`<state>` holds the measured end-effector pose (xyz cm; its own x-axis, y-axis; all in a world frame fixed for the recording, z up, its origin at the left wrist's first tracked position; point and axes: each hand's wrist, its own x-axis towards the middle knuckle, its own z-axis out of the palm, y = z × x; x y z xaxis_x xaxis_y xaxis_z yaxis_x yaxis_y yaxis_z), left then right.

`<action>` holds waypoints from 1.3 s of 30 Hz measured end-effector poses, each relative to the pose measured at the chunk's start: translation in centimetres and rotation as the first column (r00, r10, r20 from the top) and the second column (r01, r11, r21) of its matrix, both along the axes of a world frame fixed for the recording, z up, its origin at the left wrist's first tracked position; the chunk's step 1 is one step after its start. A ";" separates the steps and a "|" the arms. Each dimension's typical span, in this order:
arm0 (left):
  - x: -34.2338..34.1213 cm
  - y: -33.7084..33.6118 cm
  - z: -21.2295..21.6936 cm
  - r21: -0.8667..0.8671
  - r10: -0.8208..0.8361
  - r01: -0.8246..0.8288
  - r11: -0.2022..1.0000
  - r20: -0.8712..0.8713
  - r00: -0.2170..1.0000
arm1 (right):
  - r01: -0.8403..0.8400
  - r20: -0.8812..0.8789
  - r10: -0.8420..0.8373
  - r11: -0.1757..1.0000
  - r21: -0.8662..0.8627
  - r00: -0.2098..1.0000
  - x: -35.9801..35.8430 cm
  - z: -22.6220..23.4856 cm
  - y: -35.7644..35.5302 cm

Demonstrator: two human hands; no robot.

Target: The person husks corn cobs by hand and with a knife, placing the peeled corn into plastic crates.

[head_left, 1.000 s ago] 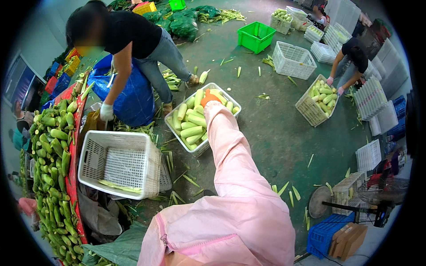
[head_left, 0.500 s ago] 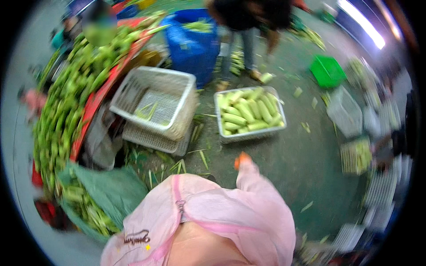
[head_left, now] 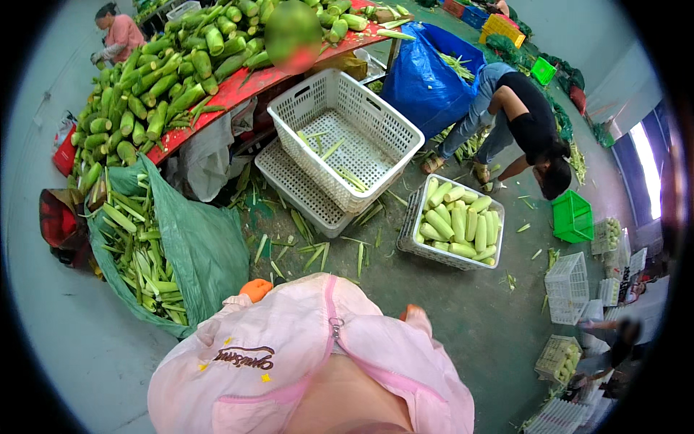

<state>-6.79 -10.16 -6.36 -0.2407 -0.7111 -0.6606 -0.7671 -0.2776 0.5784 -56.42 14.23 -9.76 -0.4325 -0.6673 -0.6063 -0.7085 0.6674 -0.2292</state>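
My left hand (head_left: 256,290), in an orange glove, shows at the edge of my pink jacket, beside a green sack (head_left: 206,253) of stripped husks and stalks (head_left: 144,267). Only a sliver of my right hand (head_left: 413,312) shows, also orange, past the jacket's other side. I cannot make out the fingers of either, and nothing shows in them. Ahead, an upper white crate (head_left: 405,137) holding a few husk strips sits on a lower crate (head_left: 289,192). To its right, peeled pale-green corn ears (head_left: 463,224) fill another white crate (head_left: 434,257).
Unpeeled corn (head_left: 166,87) is heaped on a red table (head_left: 238,90) at the left. A blue sack (head_left: 426,79) stands beyond the crates; a person in black (head_left: 531,108) bends near it. A green basket (head_left: 572,217) and white crates (head_left: 567,289) line the right. Husk scraps litter the floor.
My view has swung left, bringing more of the corn table in and shifting the crates right. My left hand has come into sight; my right is now mostly hidden by the jacket.
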 end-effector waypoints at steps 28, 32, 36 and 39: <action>14.7 -22.7 -6.6 0.270 0.352 -0.322 0.908 -0.072 0.933 | -0.031 0.065 0.053 0.952 -0.304 0.996 15.1 4.1 -55.6; 13.9 -25.4 -3.7 0.241 0.394 -0.373 0.896 -0.045 0.918 | -0.117 0.114 0.145 0.968 -0.221 0.983 15.3 4.9 -58.8; 14.0 -29.4 -2.4 0.248 0.308 -0.300 0.921 0.009 0.951 | 0.108 0.240 -0.074 0.985 -0.131 0.968 12.8 -0.2 -59.0; 14.2 -30.5 -1.8 0.246 0.300 -0.294 0.923 0.016 0.954 | 0.014 0.235 0.002 0.997 -0.070 0.972 12.7 -2.2 -61.0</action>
